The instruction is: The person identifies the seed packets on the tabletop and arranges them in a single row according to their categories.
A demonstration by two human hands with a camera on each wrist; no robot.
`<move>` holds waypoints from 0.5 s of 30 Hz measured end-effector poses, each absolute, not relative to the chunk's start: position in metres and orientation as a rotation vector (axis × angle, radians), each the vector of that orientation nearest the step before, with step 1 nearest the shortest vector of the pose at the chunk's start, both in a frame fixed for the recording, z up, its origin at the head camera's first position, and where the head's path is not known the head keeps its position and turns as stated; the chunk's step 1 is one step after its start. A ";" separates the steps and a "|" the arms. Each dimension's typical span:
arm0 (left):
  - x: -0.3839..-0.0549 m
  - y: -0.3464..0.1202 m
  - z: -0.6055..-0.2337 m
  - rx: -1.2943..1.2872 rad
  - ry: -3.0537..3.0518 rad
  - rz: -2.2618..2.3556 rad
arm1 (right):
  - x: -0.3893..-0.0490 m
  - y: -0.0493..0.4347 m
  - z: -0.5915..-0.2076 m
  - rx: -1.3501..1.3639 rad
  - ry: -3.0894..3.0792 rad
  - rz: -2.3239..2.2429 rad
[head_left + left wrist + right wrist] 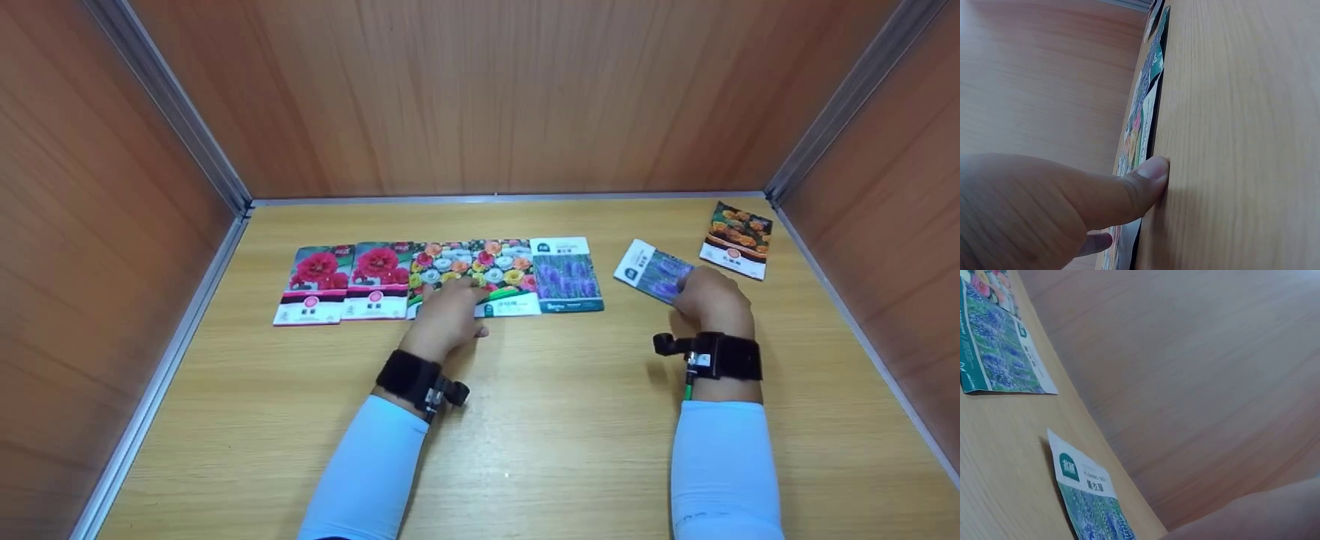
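My left hand (444, 319) rests on the seed packets with mixed roses, its fingers over the left rose packet (426, 259) and the edge of the right rose packet (517, 281). In the left wrist view its thumb (1148, 174) lies straight at the packets' near edge. Over on the right, my right hand (716, 300) grips the lower right end of a lavender seed packet (651, 270), which lies slanted. The fingertips there are hidden. A second lavender packet (568, 277) closes the row's right end; the right wrist view shows both lavender packets.
Two seed packets with a magenta flower, a left one (311, 289) and a right one (377, 281), form the row's left end. An orange-flower packet (737, 241) lies tilted near the back right corner. Wooden walls (495, 97) enclose the table (555, 450) at back and sides.
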State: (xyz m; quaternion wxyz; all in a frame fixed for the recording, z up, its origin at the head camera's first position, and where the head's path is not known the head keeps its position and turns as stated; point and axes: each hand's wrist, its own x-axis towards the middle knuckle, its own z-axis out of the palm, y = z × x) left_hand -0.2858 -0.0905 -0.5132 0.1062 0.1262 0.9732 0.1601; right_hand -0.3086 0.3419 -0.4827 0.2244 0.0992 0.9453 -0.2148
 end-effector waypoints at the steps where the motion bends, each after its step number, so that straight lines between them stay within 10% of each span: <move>1: -0.286 -0.091 -0.513 0.367 2.863 0.471 | -0.310 0.340 -0.483 0.271 2.618 -0.581; 15: -0.286 -0.091 -0.515 0.378 2.876 0.475 | -0.319 0.334 -0.498 0.254 2.647 -0.680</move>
